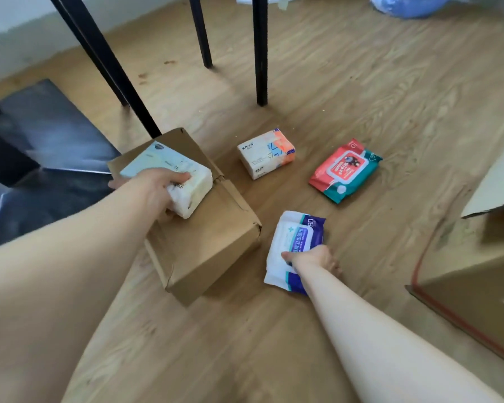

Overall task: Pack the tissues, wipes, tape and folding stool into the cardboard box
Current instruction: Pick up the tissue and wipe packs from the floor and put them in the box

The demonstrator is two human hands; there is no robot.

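Your left hand (157, 193) is gripping a pale tissue pack (172, 175) above the closed small cardboard box (204, 237), your right hand (312, 258) is pinching the purple-and-white wipes pack (294, 242) on the floor (361, 82), with the orange tissue pack (266, 154) and red wipes pack (344, 170) lying farther off, and the large open carton (477, 271) sitting at right.

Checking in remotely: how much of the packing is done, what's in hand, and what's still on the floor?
Nothing visibly packed: the big cardboard box at right is only partly in frame, its inside hidden. In hand: the left hand grips a white tissue pack above a small closed carton; the right hand is on the purple-white wipes. Still on the floor: the orange tissue pack and red wipes. Tape and stool aren't in view.
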